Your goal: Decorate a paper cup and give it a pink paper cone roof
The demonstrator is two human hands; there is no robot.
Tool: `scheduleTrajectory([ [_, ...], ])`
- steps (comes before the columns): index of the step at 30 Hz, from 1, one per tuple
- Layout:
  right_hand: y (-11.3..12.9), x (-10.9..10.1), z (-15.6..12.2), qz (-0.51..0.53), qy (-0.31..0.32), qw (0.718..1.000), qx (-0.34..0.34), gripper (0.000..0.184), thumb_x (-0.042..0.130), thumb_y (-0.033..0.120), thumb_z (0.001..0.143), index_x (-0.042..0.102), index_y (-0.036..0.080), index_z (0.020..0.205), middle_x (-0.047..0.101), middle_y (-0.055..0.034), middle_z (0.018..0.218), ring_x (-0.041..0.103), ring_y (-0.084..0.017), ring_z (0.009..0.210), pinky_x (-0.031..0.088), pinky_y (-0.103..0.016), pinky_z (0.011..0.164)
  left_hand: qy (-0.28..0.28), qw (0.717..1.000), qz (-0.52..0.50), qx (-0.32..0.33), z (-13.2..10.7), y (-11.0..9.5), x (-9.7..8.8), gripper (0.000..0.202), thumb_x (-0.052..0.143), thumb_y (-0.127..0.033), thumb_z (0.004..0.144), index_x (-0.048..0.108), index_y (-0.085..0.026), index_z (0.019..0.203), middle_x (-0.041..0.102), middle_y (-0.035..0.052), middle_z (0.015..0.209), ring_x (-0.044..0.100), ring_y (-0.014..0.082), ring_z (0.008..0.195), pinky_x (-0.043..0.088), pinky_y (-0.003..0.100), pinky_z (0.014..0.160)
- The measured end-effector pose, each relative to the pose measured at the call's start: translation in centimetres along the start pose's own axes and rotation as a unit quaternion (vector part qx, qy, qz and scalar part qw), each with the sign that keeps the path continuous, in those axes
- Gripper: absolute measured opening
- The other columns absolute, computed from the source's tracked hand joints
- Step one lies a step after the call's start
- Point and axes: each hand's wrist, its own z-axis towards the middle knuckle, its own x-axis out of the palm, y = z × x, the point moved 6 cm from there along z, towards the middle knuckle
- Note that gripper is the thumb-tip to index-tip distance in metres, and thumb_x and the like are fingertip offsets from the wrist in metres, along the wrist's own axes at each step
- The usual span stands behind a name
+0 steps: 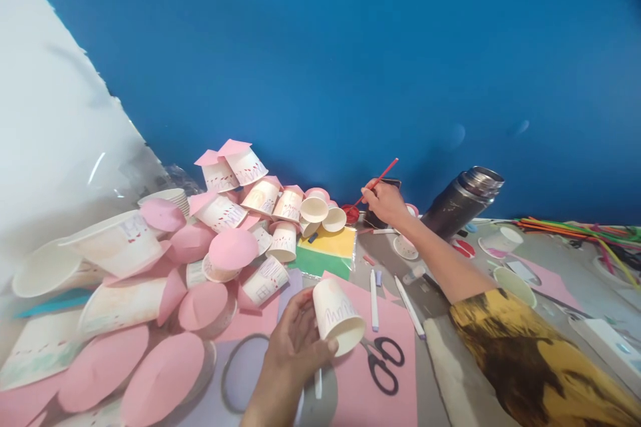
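Note:
My left hand (295, 340) is closed around a white paper cup (336, 313), tilted with its open mouth toward me and purple scribbled lines on its side. Farther back, my right hand (383, 202) pinches a thin red paintbrush (384, 172). The brush's lower end reaches into a small round red paint dish (351, 214); its tip is hard to make out. Just below the held cup lie black-handled scissors (385, 363) on pink paper (380, 400). Two white markers, a marker (374, 300) and another marker (409, 307), rest beyond it.
Paper cups with pink paper cones (215, 253) are piled at left. A dark metal flask (458, 203) leans near the blue wall (350, 67). Yellow and green sheets (328, 253), a roll of tape (225, 373), a rolled cloth (451, 370) and colourful pipe cleaners (571, 227) lie around.

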Motion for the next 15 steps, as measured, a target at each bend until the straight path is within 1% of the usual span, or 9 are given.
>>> scheduleTrajectory([
  [3,-0.4,-0.3,-0.4,0.025,-0.012,1.0,0.004,0.023,0.049,0.028,0.104,0.068,0.019,0.096,0.081,-0.005,0.086,0.074,-0.018,0.067,0.051,-0.027,0.075,-0.001,1.0,0.007,-0.006,-0.3,-0.1,0.3,0.072,0.097,-0.033,0.056,0.069,-0.021,0.122,0.073,0.0176,0.127,0.066,0.0412,0.125,0.054,0.051,0.106],
  [6,-0.4,-0.4,-0.7,0.038,-0.029,0.999,0.005,0.023,0.048,0.03,0.106,0.066,0.019,0.098,0.081,-0.0054,0.087,0.073,-0.018,0.065,0.052,-0.027,0.077,-0.012,1.0,0.015,-0.011,-0.6,-0.3,0.4,0.071,0.096,-0.032,0.058,0.069,-0.021,0.123,0.073,0.0177,0.129,0.062,0.0422,0.132,0.053,0.051,0.108],
  [10,0.0,-0.2,-1.1,0.041,-0.032,0.999,-0.001,0.021,0.048,0.029,0.106,0.066,0.02,0.099,0.081,-0.0076,0.092,0.076,-0.021,0.076,0.052,-0.03,0.083,-0.019,1.0,0.013,-0.007,-0.7,-0.4,0.3,0.069,0.096,-0.031,0.059,0.07,-0.021,0.122,0.07,0.0184,0.135,0.058,0.0426,0.138,0.051,0.051,0.111],
  [13,0.2,0.1,-1.2,0.041,-0.014,0.999,-0.004,0.016,0.053,0.027,0.103,0.066,0.021,0.096,0.08,-0.0081,0.091,0.077,-0.025,0.087,0.052,-0.031,0.085,-0.01,1.0,0.018,-0.012,-0.5,-0.1,0.3,0.069,0.096,-0.033,0.059,0.07,-0.021,0.122,0.071,0.0183,0.134,0.059,0.0426,0.136,0.052,0.051,0.109],
  [15,0.1,0.1,-1.3,0.044,-0.006,0.999,0.0,0.016,0.054,0.027,0.102,0.065,0.022,0.092,0.079,-0.0075,0.088,0.077,-0.025,0.087,0.052,-0.031,0.083,-0.008,1.0,0.019,-0.016,-0.5,0.0,0.3,0.07,0.096,-0.033,0.059,0.069,-0.022,0.122,0.071,0.0182,0.134,0.06,0.0423,0.135,0.052,0.051,0.108],
])
